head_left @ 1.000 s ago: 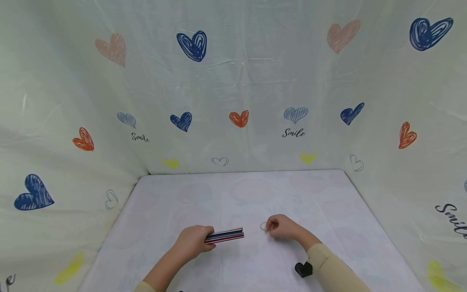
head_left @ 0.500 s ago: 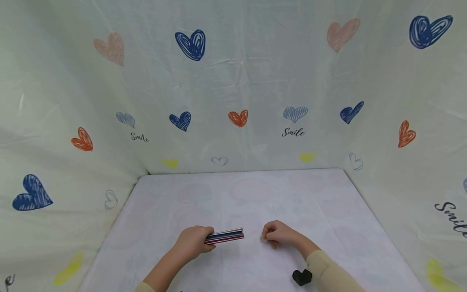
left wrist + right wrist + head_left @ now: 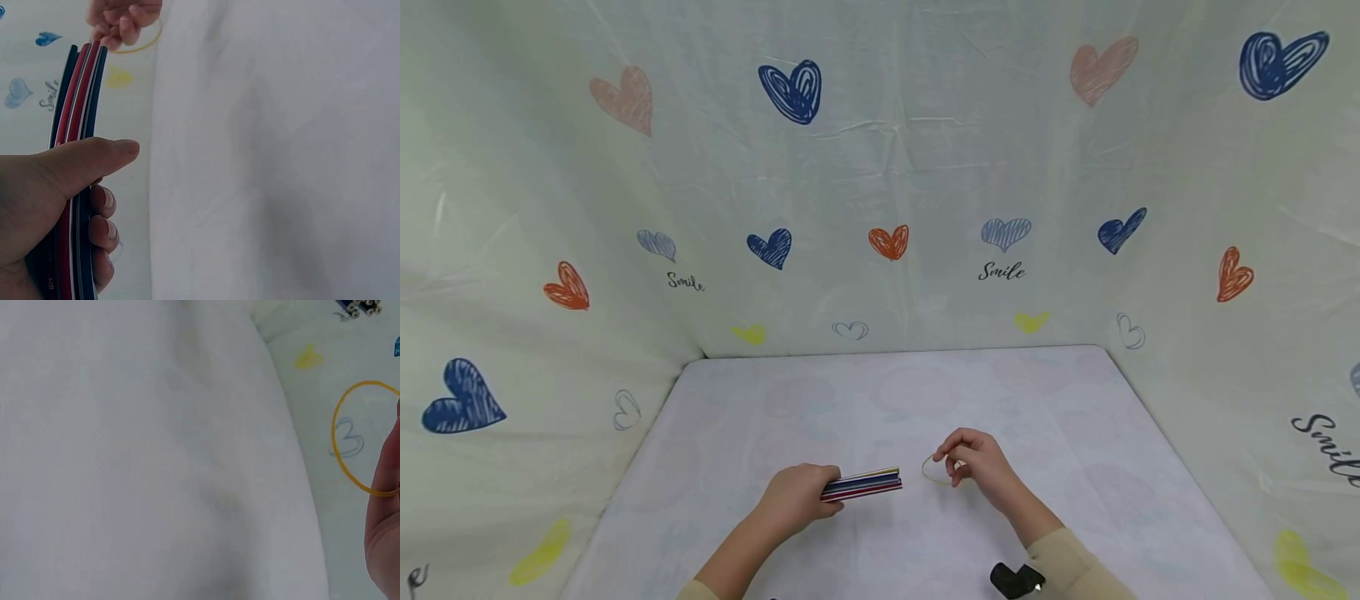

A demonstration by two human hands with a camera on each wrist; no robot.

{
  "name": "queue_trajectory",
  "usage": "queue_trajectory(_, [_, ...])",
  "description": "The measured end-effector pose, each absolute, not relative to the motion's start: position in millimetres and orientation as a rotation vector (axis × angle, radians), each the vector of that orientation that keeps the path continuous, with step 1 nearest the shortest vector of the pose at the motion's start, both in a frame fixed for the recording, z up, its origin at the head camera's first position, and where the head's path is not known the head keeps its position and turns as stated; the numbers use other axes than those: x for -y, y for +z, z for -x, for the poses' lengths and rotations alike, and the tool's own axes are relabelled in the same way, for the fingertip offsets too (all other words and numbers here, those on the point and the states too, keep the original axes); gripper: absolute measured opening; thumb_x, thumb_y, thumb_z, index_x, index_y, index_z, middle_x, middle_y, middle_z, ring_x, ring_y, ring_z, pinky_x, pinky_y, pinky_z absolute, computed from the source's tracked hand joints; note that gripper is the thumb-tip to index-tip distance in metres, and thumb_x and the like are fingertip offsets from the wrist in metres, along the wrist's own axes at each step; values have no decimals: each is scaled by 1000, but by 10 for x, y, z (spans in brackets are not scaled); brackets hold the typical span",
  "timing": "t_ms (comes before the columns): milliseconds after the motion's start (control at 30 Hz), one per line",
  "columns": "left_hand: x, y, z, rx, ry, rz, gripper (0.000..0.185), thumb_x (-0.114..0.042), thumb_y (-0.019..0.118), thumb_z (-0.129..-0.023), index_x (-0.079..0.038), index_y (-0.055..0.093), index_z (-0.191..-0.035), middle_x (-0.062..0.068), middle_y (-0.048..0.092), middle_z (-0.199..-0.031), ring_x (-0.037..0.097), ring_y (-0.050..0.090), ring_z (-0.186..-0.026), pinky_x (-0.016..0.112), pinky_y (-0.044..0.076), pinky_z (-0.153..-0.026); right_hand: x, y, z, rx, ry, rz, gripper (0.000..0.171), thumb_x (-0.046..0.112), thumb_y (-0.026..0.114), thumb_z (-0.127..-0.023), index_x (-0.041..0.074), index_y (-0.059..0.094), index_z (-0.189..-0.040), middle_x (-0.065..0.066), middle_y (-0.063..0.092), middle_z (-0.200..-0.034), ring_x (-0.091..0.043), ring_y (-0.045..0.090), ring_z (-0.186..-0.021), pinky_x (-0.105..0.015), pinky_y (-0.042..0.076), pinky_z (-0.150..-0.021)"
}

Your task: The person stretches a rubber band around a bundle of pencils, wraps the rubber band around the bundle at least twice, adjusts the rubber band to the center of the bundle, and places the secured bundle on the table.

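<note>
Left hand (image 3: 795, 497) clamped round bundle of thin red, blue, white pencils (image 3: 862, 484). Right hand (image 3: 973, 464) pinching yellow rubber band (image 3: 936, 470), lifted open beside bundle tip. Bundle not yet banded.

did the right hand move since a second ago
Yes. The right hand lifted the rubber band slightly up and left, toward the pencils, which stayed put in the left hand.

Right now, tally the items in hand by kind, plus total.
Bundle of pencils, gripped by left hand: 1
Yellow rubber band, pinched by right hand: 1
Total: 2. Pencils inside the bundle can't be counted.
</note>
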State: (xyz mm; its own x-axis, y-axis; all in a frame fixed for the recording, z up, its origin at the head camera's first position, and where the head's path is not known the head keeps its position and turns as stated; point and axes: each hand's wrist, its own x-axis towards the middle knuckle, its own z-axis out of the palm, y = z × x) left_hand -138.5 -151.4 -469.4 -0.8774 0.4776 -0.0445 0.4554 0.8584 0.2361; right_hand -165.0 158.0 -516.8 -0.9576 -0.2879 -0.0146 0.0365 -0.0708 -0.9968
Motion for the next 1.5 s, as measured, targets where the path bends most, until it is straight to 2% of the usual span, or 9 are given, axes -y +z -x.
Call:
queue_trajectory(133, [1524, -4687, 1381, -2932, 346, -750, 24, -24, 85, -75, -18, 62, -78, -15, 50, -63, 5, 42, -55, 26, 38, -53, -1560, -5042, 1592, -1869, -2236, 301, 17, -4, 47, -94, 0, 64, -96, -11, 71, -104, -16, 62, -67, -27, 53, -54])
queue_trajectory(300, [1538, -4676, 1389, -2935, 354, -734, 24, -24, 85, -74, -18, 61, -78, -15, 50, -63, 5, 42, -55, 26, 37, -53, -1561, -4935, 1548, -1829, -2211, 393, 16, 0, 50, -99, 1, 62, -109, -10, 58, -133, -24, 69, -91, -33, 56, -61])
queue_trajectory(433, [1542, -4664, 1398, -2943, 354, -727, 24, -24, 85, -74, -18, 61, -78, -15, 50, -63, 6, 43, -55, 26, 38, -53, -1573, -4890, 1534, -1896, -2106, 433, 15, 6, 62, -95, 3, 57, -109, -8, 50, -142, -30, 66, -102, -37, 57, -63])
queue_trajectory(533, [1537, -4654, 1402, -2938, 354, -719, 24, -24, 84, -75, -18, 62, -79, -15, 50, -63, 6, 43, -55, 26, 38, -53, -1571, -4849, 1524, -1917, -2063, 439, 24, 8, 71, -89, 1, 56, -106, -11, 48, -144, -30, 66, -103, -40, 57, -64])
queue_trajectory(667, [1540, -4622, 1406, -2944, 359, -710, 24, -24, 84, -75, -19, 61, -78, -15, 50, -62, 5, 43, -55, 26, 37, -53, -1543, -4784, 1504, -1953, -2004, 427, 23, 9, 75, -85, -2, 62, -101, -14, 49, -143, -28, 67, -101, -43, 57, -67])
queue_trajectory(800, [1548, -4560, 1408, -2965, 377, -737, 24, -23, 84, -75, -18, 61, -78, -15, 50, -63, 6, 42, -55, 26, 37, -53, -1489, -4727, 1475, -1990, -1932, 427, 24, 11, 77, -84, -2, 61, -96, -17, 50, -141, -31, 66, -102, -45, 56, -69])
queue_trajectory(967, [1521, -4497, 1412, -2974, 371, -803, 25, -23, 84, -75, -19, 59, -77, -15, 49, -62, 5, 42, -54, 27, 37, -51, -1400, -4643, 1427, -1970, -1912, 495, 28, 6, 76, -83, -2, 60, -105, -18, 46, -144, -36, 61, -110, -47, 56, -69])
queue_trajectory(1100, [1454, -4463, 1407, -2965, 344, -834, 25, -24, 83, -76, -19, 58, -76, -15, 48, -62, 5, 41, -54, 27, 37, -51, -1315, -4591, 1397, -1948, -1922, 526, 37, 2, 77, -81, 1, 59, -114, -19, 43, -146, -33, 59, -111, -46, 56, -69])
queue_trajectory(1500, [1285, -4401, 1374, -2937, 309, -854, 23, -27, 82, -78, -19, 60, -78, -15, 49, -62, 5, 42, -54, 26, 37, -51, -1199, -4646, 1387, -1955, -1912, 575, 39, 5, 80, -80, 2, 59, -112, -18, 48, -142, -24, 63, -99, -43, 57, -67])
